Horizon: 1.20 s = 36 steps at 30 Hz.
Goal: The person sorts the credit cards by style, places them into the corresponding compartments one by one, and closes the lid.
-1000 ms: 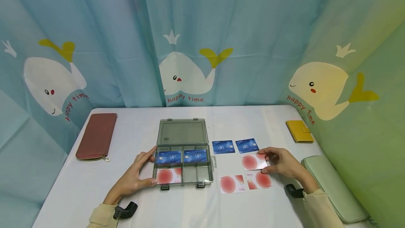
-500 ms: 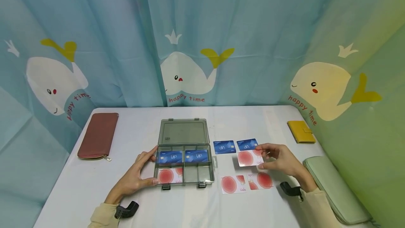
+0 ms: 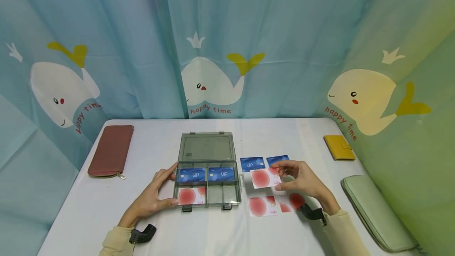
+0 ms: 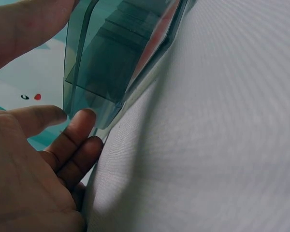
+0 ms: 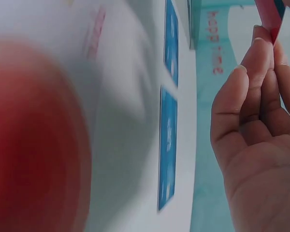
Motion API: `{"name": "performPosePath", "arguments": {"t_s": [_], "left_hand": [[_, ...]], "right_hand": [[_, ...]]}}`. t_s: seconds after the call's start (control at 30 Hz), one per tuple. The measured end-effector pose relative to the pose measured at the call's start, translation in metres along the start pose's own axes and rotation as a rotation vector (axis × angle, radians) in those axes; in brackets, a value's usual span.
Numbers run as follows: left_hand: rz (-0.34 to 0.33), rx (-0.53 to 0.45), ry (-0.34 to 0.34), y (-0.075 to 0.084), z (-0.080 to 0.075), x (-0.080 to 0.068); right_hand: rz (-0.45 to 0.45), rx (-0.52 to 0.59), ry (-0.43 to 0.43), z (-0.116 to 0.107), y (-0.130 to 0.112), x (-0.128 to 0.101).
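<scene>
right hand [image 3: 301, 179] pinches a white, red-circled rectangular card [image 3: 261, 178] beside a translucent grey plastic box [image 3: 214, 195]; left hand [image 3: 153, 200] spreads thumb from fingers, its palm showing only in left wrist view.

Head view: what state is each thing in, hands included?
Plastic box: lid open, cards inside.
Held red-and-white card: raised off the table.
Right hand: pinching that card.
Left hand: touching the box's left side.
Loose red-and-white cards: flat.
Loose blue cards: flat.
Brown wallet: flat, zip unclear.
Yellow wallet: closed.
Green case: closed.
</scene>
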<state>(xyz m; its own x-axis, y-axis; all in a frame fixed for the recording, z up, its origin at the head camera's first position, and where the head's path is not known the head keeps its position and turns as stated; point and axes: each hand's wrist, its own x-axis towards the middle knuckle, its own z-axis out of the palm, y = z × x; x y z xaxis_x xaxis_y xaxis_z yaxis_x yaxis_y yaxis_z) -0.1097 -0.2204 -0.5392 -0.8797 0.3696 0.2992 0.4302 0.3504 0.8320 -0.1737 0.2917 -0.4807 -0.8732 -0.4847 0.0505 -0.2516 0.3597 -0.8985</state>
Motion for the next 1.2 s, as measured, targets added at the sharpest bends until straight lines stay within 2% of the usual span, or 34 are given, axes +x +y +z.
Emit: {"name": "performPosePath", "arguments": {"t_s": [0.27, 0.43, 0.67, 0.87, 1.03, 1.2], "left_hand": [[-0.004, -0.007, -0.001, 0.0, 0.0, 0.0], [0.001, -0.004, -0.002, 0.0, 0.0, 0.0], [0.009, 0.003, 0.003, 0.001, 0.0, 0.0], [0.01, 0.008, 0.002, 0.001, 0.0, 0.0], [0.008, 0.006, 0.002, 0.0, 0.0, -0.001], [0.014, 0.001, 0.001, 0.0, 0.0, 0.0]], "right_hand": [[-0.032, 0.031, -0.044, 0.023, -0.009, 0.009], [-0.061, -0.003, -0.052, 0.036, -0.017, 0.012], [-0.047, -0.036, -0.093, 0.054, -0.034, 0.012], [-0.065, -0.054, -0.13, 0.071, -0.038, 0.012], [-0.068, -0.038, -0.127, 0.084, -0.041, 0.015], [-0.05, -0.069, -0.121, 0.091, -0.046, 0.019]]}}
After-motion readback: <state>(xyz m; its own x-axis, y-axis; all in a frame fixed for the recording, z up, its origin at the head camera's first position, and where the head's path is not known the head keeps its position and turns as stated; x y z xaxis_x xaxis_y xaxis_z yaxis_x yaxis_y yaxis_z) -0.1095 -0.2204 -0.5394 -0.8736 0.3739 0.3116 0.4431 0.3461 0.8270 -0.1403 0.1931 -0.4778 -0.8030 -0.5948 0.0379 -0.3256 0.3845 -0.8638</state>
